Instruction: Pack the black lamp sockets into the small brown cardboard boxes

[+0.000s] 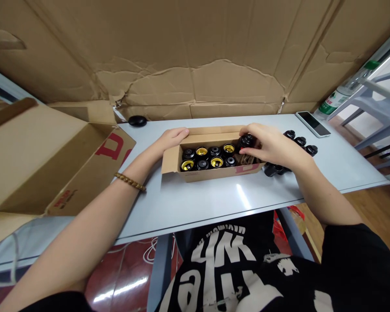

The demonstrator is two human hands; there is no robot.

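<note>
A small cardboard box (208,175) stands with its lid up on the table, holding several black canisters (215,151). Some show black caps; others show gold-coloured ends. My left hand (173,139) is at the box's far left corner, a finger stretched along the edge and the rest hidden behind the cardboard. With thumb and fingers, my right hand (263,143) grips another black canister (246,140), cap up, over the box's right end. Crumpled brown material lies in the box below it. More black canisters (300,141) stand on the table, partly behind my right hand and wrist.
A large open carton (87,173) lies at the left. A round black object (137,121) sits near the table's back edge. At the back right are a phone (313,124) and a plastic bottle (334,102). Tall cardboard (195,47) walls off the back.
</note>
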